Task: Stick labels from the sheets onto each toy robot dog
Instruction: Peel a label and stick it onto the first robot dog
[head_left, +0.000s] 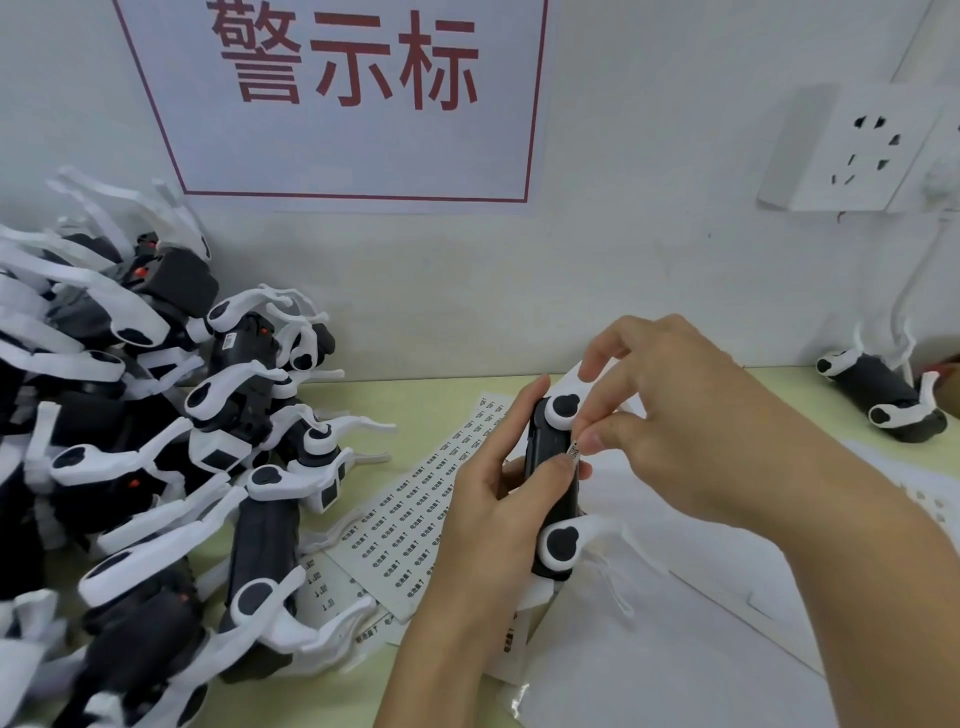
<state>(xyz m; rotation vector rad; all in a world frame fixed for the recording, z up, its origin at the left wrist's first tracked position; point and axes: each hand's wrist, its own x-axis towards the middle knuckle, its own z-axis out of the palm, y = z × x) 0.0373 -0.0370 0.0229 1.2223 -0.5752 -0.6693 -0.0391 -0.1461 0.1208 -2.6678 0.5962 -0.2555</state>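
**Black-and-white toy dog held while a label is pressed on**

Black in body and white in leg, the toy robot dog (553, 483) is held above the table (415, 395), just over the sheets. It is gripped by the left hand (493, 514), whose fingers are curled round its far side while the thumb lies across the dark body. A small printed label (574, 456) is pinched between thumb and forefinger of the right hand (670, 410) and is held against the dog's body, just below the upper round leg joint; the remaining fingers are loosely bent above it.

A label sheet (415, 525) with rows of printed stickers is laid beneath the hands. A pile of toy robot dogs (156, 467) is heaped at the left, partly on the sheet's edge. One further dog (878, 395) is lying at the far right by the wall, under a white wall socket (857, 150). A sign with red characters (343, 57) is fixed to the wall behind.
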